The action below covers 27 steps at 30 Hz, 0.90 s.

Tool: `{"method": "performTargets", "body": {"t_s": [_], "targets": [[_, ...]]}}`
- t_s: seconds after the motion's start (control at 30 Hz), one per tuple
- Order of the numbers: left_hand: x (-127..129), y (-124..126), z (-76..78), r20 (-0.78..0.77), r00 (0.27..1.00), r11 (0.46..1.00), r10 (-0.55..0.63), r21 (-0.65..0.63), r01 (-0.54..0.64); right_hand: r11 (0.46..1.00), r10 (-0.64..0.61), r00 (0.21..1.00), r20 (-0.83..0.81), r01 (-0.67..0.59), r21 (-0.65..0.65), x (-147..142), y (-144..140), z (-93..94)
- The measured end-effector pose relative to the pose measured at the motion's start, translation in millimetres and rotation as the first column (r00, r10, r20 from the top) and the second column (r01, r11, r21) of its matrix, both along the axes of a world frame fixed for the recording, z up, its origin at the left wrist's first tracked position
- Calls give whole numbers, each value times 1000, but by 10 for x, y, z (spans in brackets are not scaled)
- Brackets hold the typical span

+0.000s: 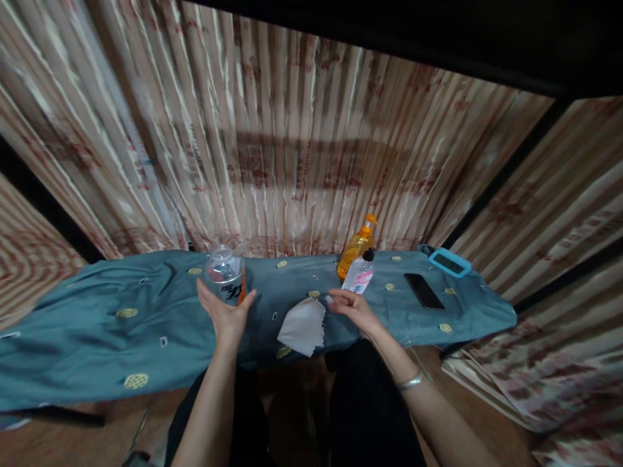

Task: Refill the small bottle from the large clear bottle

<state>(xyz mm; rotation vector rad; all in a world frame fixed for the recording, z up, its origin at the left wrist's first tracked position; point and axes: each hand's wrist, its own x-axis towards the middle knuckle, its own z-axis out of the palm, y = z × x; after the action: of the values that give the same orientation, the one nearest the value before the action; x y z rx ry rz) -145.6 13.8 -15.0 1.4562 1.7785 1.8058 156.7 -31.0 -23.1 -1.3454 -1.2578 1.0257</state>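
Note:
My left hand is at the near side of a clear plastic bottle with dark lettering and an orange patch. Its thumb and fingers are spread to either side of the bottle; whether they touch it I cannot tell. My right hand has its fingers stretched out to the left, just in front of a clear bottle with a black cap and pink label. Something pale shows at its fingertips, too small to name. Between my hands lies a light grey cloth with a jagged edge, near the front of the table.
An orange pump bottle stands behind the black-capped bottle. To the right lie a black phone and a blue-framed device. A blue-green patterned cloth covers the narrow table. Pleated curtains hang close behind it.

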Motion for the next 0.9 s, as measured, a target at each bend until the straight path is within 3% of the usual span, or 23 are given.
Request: {"method": "performTargets", "body": {"t_s": [0.1,0.2,0.4,0.57,0.73,0.8,0.9], "targets": [[39,172,-18,98,995,1000,-13,-25,16,965,258,963,73,-260,30,-441,197,235],[59,271,-21,167,986,1000,-2,-30,7,901,409,895,178,-427,76,-810,472,536],[90,329,-79,134,989,990,55,-135,-37,803,445,769,458,-569,176,-1331,967,1191],[184,270,-72,19,997,990,-77,-117,79,733,339,610,716,-648,206,-1316,960,1577],[277,218,-17,-97,982,986,-165,-52,160,671,279,402,872,-732,123,-1108,839,1736],[316,208,-16,-137,973,982,-186,-39,182,679,257,337,906,-730,79,-1044,801,1749],[374,194,-46,-190,958,977,-214,-37,211,740,216,267,939,-673,21,-983,746,1729]]}}
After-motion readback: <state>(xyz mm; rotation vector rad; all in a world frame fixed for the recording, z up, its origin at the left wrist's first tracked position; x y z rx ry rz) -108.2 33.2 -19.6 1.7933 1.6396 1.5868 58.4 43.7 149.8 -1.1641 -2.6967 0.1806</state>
